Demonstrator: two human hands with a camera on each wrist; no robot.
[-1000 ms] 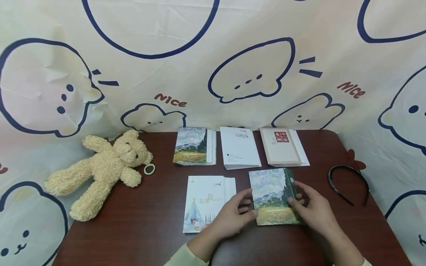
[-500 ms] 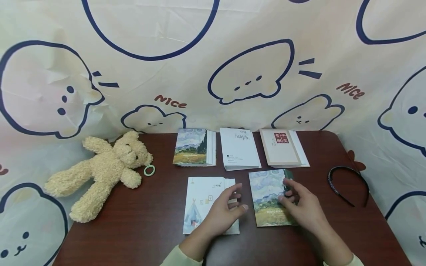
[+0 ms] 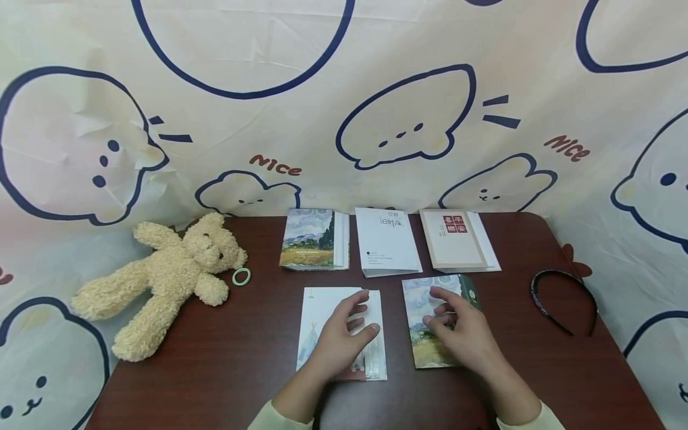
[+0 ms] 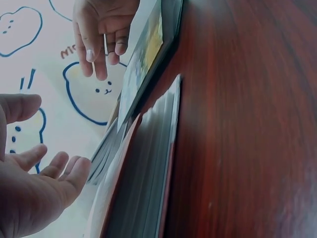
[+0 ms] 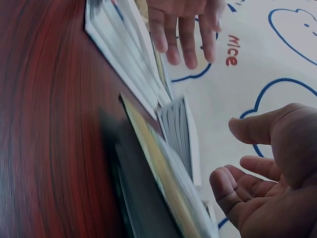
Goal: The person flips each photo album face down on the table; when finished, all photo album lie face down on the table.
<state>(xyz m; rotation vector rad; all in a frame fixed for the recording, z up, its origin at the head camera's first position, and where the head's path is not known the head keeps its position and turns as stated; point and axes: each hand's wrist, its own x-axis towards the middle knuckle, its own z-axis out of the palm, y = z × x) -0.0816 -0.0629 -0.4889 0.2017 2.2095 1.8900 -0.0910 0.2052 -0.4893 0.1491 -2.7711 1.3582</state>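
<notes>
Painted album (image 3: pixel 421 346) on the tabletop (image 3: pixel 226 370), set lengthwise away from the body, just beneath the nearer right hand (image 3: pixel 464 331), with loosely spread fingers pinching nothing. Above the white book (image 3: pixel 317 304) alongside, the left hand (image 3: pixel 344 335), likewise loose-fingered. Compared with a second ago, both farther left, fingers off the album's edges.

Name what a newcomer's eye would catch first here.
Probably the plush bear, sprawled on the left side of the table, with a pale green ring near its head. Then the left hand, above a white album, and the right hand, above a landscape-covered album. Behind, blue-outlined cartoon faces cover the backdrop.
</notes>
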